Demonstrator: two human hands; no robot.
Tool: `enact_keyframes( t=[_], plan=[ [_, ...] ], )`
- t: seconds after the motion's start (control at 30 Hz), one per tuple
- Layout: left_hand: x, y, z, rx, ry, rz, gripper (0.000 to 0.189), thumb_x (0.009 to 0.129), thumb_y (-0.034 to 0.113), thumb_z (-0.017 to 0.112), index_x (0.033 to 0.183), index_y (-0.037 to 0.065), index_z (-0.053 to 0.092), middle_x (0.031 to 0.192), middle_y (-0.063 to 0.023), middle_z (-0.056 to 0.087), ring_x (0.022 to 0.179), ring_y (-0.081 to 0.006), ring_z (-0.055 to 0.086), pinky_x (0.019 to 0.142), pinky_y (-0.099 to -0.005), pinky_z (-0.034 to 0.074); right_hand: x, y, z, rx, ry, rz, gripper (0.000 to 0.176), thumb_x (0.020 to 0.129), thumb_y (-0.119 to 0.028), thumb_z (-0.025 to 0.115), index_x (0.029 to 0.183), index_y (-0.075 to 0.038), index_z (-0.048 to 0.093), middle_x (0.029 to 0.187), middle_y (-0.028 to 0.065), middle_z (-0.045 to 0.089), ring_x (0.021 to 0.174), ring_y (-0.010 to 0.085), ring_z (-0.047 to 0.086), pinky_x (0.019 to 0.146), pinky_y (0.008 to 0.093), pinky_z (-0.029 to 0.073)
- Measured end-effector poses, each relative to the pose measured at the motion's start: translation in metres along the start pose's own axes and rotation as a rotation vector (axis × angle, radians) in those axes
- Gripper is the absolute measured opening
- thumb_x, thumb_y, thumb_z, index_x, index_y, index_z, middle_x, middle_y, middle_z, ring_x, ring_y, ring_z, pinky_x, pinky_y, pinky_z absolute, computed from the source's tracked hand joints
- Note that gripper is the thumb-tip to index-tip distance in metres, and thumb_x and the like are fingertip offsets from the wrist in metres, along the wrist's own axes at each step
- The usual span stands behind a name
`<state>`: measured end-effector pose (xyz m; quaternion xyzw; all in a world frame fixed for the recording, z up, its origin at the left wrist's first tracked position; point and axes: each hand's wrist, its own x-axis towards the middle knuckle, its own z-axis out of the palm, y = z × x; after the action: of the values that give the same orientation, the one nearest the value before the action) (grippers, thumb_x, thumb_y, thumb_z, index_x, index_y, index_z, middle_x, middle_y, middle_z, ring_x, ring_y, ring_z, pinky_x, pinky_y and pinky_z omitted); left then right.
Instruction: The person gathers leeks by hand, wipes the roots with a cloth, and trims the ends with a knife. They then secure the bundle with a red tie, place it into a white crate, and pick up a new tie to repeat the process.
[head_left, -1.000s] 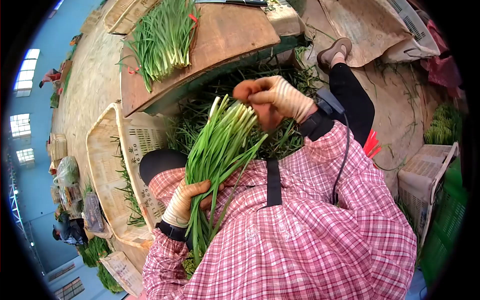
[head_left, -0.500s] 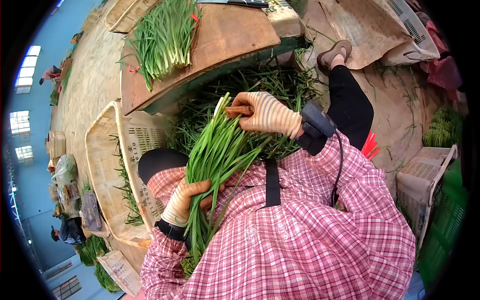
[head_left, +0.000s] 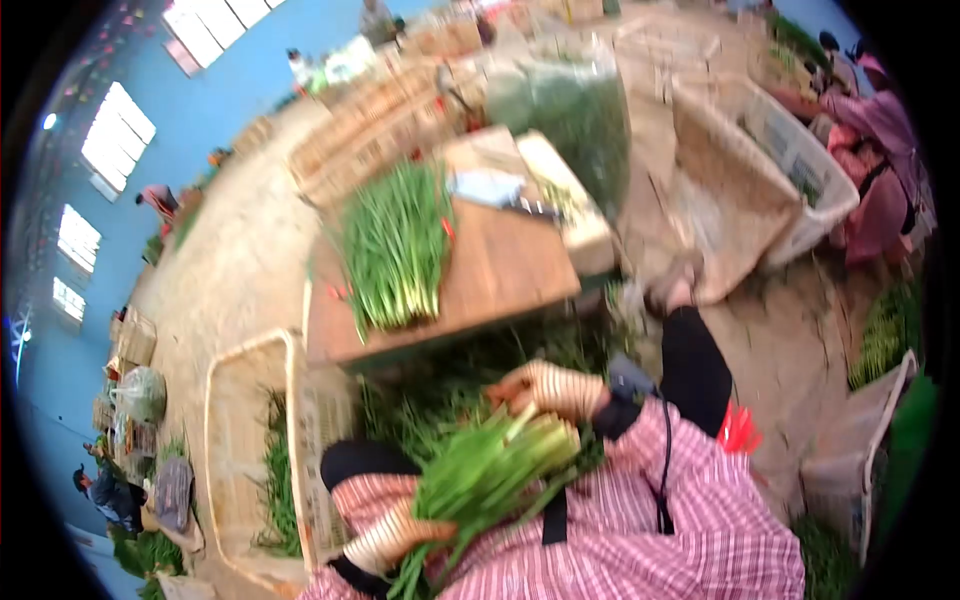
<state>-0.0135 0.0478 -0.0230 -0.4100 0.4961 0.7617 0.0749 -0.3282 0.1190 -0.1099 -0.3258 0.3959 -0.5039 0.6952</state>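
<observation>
My left hand [head_left: 392,535], in a striped glove with brown fingers, is closed around the leafy part of a bunch of garlic chives [head_left: 490,470]. The bunch lies over my lap, its pale stem ends pointing right, and is smeared by motion. My right hand [head_left: 548,388], gloved alike, is above the stem ends with its fingers curled; what they hold, if anything, I cannot make out. A pile of garlic chives [head_left: 395,245] with red ties lies on the wooden table [head_left: 510,265]. Loose green leaves [head_left: 385,400] fill the space below the table edge.
A cleaver [head_left: 487,188] lies at the table's back. White crates stand at left [head_left: 298,440] and lower right [head_left: 850,450]. A cloth-draped basket [head_left: 825,160] is at right, beside a person in pink [head_left: 880,200]. Red strips [head_left: 738,430] hang by my right leg.
My view has tilted up, bringing the cleaver and more of the hall into sight. The bunch has turned from nearly upright to slanting right, and its stem ends now lie below my right hand.
</observation>
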Motion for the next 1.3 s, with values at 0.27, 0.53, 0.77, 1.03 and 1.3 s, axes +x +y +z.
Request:
enact_keyframes(
  t=[0.27, 0.53, 0.77, 1.03, 1.3],
  plan=[
    [0.016, -0.030, -0.034, 0.219, -0.113, 0.205, 0.049, 0.092, 0.001, 0.066, 0.140, 0.000, 0.055, 0.133, -0.0093, 0.064, 0.120, -0.0205, 0.059, 0.103, -0.0341, 0.046, -0.004, 0.000, -0.001, 0.071, 0.083, 0.010, 0.041, 0.092, -0.009, 0.057, 0.133, -0.001, 0.062, 0.093, 0.0065, 0.074, 0.055, 0.0053, 0.058, 0.042, 0.0239, 0.045],
    [-0.007, -0.022, -0.026, 0.076, -0.057, 0.200, 0.039, 0.091, 0.002, 0.066, 0.130, -0.001, 0.062, 0.115, -0.0068, 0.069, 0.102, -0.0175, 0.063, 0.089, -0.0317, 0.052, -0.005, -0.007, -0.019, -0.414, 0.085, -0.088, 0.028, 0.085, -0.014, 0.066, 0.107, -0.001, 0.076, 0.088, 0.0062, 0.073, 0.075, 0.0117, 0.063, 0.068, 0.0282, 0.053],
    [-0.037, 0.012, -0.019, -0.185, 0.151, 0.020, 0.053, 0.082, -0.004, 0.067, 0.132, 0.010, 0.056, 0.089, 0.0007, 0.061, 0.062, -0.0100, 0.052, 0.055, -0.0255, 0.042, 0.018, -0.145, -0.066, -0.815, 0.406, -0.733, 0.034, 0.092, -0.024, 0.068, 0.117, -0.001, 0.064, 0.096, 0.0075, 0.066, 0.088, 0.0168, 0.064, 0.073, 0.0314, 0.052],
    [-0.017, 0.018, -0.035, -0.374, 0.015, 0.166, 0.044, 0.088, 0.010, 0.074, 0.127, 0.005, 0.054, 0.095, -0.0066, 0.063, 0.062, -0.0111, 0.053, 0.051, -0.0234, 0.042, -0.032, -0.111, -0.024, -0.866, 0.815, -0.657, 0.064, 0.092, -0.047, 0.069, 0.134, -0.002, 0.058, 0.115, 0.0099, 0.068, 0.106, 0.0211, 0.065, 0.092, 0.0374, 0.052],
    [0.038, -0.004, -0.004, 0.440, 0.046, 0.339, 0.056, 0.087, 0.004, 0.069, 0.139, 0.002, 0.050, 0.115, -0.0138, 0.069, 0.086, -0.0179, 0.068, 0.074, -0.0311, 0.057, 0.016, 0.064, 0.014, 0.591, 0.128, -0.508, 0.116, 0.072, -0.079, 0.065, 0.157, -0.011, 0.026, 0.153, 0.0131, 0.043, 0.141, 0.0291, 0.042, 0.117, 0.0479, 0.035]
  ],
)
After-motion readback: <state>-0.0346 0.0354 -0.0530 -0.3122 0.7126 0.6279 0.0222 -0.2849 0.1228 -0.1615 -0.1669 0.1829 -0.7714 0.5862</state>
